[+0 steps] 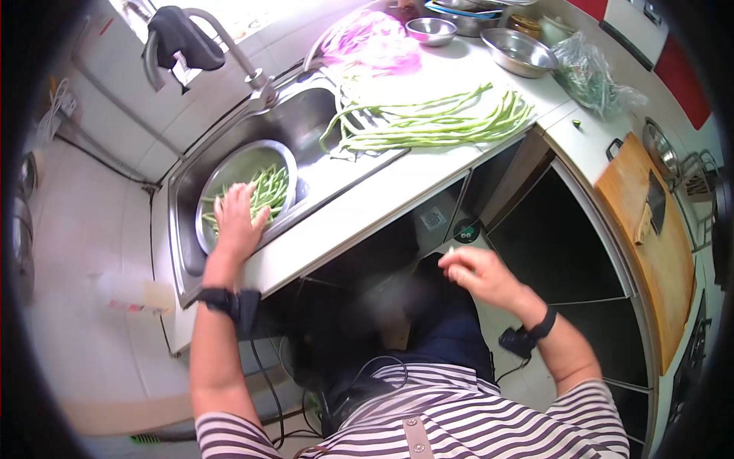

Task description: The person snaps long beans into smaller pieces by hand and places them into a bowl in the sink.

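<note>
A steel bowl (288, 153) stands in the sink, with short cut green bean pieces (269, 191) inside it. My left hand (238, 218) reaches over the bowl's near side, its fingers stretched out at the bean pieces. My right hand (478, 273) is held in the air in front of the counter, thumb and fingers pinched together. Whether anything is between those fingertips is too small to tell. Long whole green beans (436, 122) lie in a bundle on the counter, their left ends over the sink's edge.
The sink (315, 115) has a curved faucet (256, 80) with a dark cloth hung on it. A pink plastic bag (367, 42), steel bowls (520, 53) and a clear bag (589, 76) stand behind the beans. A cleaver (656, 200) lies on the wooden cutting board (650, 260) at right.
</note>
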Demonstrator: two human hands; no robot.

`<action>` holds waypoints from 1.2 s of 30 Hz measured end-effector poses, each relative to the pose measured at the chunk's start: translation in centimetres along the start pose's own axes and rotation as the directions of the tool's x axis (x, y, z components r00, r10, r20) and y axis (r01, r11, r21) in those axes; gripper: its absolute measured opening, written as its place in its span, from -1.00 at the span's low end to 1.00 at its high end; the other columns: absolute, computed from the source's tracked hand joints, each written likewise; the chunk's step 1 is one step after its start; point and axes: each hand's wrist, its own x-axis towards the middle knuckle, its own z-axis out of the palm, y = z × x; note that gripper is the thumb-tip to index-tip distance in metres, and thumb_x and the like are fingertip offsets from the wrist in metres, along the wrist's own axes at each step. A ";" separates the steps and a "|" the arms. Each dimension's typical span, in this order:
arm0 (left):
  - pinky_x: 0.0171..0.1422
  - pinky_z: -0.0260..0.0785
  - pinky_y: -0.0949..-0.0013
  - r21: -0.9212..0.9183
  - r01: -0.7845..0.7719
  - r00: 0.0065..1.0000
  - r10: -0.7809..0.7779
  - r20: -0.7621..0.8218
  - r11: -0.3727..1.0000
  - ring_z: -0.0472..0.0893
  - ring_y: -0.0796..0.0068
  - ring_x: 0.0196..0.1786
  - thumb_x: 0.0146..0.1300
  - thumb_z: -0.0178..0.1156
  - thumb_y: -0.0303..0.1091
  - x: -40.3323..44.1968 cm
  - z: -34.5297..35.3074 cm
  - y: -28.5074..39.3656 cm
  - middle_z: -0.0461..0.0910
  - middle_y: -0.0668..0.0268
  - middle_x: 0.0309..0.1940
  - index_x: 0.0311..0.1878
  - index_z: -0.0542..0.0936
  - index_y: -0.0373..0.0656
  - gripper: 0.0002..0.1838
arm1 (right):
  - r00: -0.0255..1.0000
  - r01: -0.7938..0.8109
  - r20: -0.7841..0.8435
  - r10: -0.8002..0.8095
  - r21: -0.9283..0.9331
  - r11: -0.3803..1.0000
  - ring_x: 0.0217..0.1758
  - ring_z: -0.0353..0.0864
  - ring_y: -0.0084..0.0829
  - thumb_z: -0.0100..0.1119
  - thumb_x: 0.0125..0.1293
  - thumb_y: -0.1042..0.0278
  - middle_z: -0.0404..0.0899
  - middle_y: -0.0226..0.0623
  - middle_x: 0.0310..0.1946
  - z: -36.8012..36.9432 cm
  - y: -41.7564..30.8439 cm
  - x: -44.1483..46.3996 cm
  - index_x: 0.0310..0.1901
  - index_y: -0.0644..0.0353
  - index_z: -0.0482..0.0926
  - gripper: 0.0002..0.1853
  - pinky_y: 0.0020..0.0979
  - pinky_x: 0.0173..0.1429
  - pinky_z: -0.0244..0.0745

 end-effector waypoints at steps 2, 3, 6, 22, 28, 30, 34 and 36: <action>0.42 0.02 -0.01 -0.276 0.097 0.995 -0.086 0.052 0.956 0.39 0.12 0.23 0.35 0.09 -0.12 -1.0 -1.1 3.6 0.46 0.15 0.15 0.19 0.46 -0.16 -0.56 | 0.993 0.076 -0.086 -0.080 -0.056 0.996 -0.29 0.62 -0.39 0.08 0.35 0.40 0.60 -0.15 -0.33 -3.8 -1.6 3.6 -0.16 0.34 0.60 -0.81 -0.40 -0.15 0.52; 0.43 0.00 -0.02 -0.390 0.130 0.991 -0.103 0.090 0.911 0.40 0.12 0.23 0.36 0.07 -0.11 -1.4 -2.1 5.3 0.46 0.15 0.13 0.17 0.47 -0.16 -0.58 | 0.983 0.088 -0.153 -0.105 -0.117 0.989 -0.30 0.63 -0.35 0.07 0.36 0.40 0.61 -0.15 -0.34 -5.7 -1.8 5.7 -0.15 0.32 0.61 -0.80 -0.38 -0.17 0.52; 0.39 0.04 0.00 -0.358 0.085 0.996 -0.079 0.030 0.930 0.43 0.11 0.17 0.41 -0.01 -0.10 -2.5 -3.7 9.4 0.50 0.15 0.03 0.13 0.48 -0.16 -0.61 | 0.904 0.081 -0.367 -0.218 -0.355 0.931 -0.30 0.66 -0.22 0.08 0.37 0.33 0.62 -0.09 -0.33 -10.5 -2.8 12.8 -0.09 0.28 0.63 -0.76 -0.34 -0.20 0.53; 0.23 0.21 0.09 -0.414 0.095 0.966 -0.184 -0.181 0.905 0.47 0.06 0.02 0.37 0.02 -0.14 -2.5 -3.8 9.6 0.52 0.08 -0.08 -0.03 0.53 -0.24 -0.65 | 0.585 0.304 -0.382 -0.716 -0.715 0.630 -0.14 0.55 -0.18 0.06 0.26 0.51 0.55 -0.24 -0.26 -7.6 -5.3 21.2 -0.21 0.14 0.52 -0.90 -0.26 -0.07 0.41; 0.23 0.27 0.08 -0.595 -0.080 0.908 -0.187 -0.374 0.800 0.48 0.03 0.07 0.25 0.08 -0.40 -4.7 -6.0 12.2 0.52 0.05 -0.03 0.00 0.50 -0.26 -0.72 | 0.614 0.534 -0.053 -0.788 -0.707 0.464 -0.22 0.56 -0.37 0.19 0.10 0.48 0.53 -0.41 -0.32 4.0 -9.5 10.7 -0.23 0.07 0.58 -0.83 -0.33 -0.12 0.37; 0.23 0.28 0.07 -0.668 -0.168 0.921 -0.125 -0.368 0.725 0.49 0.01 0.08 0.24 0.08 -0.41 -6.1 -9.2 14.9 0.54 0.03 0.00 0.02 0.50 -0.27 -0.71 | 0.575 0.636 0.063 -0.816 -0.662 0.397 -0.17 0.53 -0.41 0.20 0.08 0.41 0.50 -0.45 -0.31 7.3 -9.3 7.5 -0.21 0.04 0.61 -0.80 -0.35 -0.10 0.37; 0.22 0.37 0.25 -0.826 0.230 0.972 -0.082 0.219 0.514 0.60 0.11 0.07 0.40 0.00 -0.35 -7.9 -11.7 17.9 0.60 0.02 -0.03 0.23 0.37 -0.37 -0.59 | 0.500 0.761 0.190 -0.845 -0.563 0.323 -0.04 0.46 -0.44 0.18 0.03 0.36 0.48 -0.44 -0.28 11.7 -9.5 3.0 -0.26 0.09 0.65 -0.80 -0.37 -0.04 0.33; 0.12 0.44 0.34 -0.857 0.459 0.876 0.040 0.480 0.236 0.64 0.34 0.00 0.48 -0.05 -0.33 -7.9 -11.8 17.7 0.63 0.11 -0.09 0.27 0.35 -0.37 -0.60 | 0.528 0.760 0.227 -0.818 -0.555 0.337 -0.01 0.46 -0.43 0.18 0.02 0.34 0.51 -0.44 -0.24 12.9 -10.1 1.5 -0.26 0.10 0.66 -0.79 -0.38 -0.01 0.34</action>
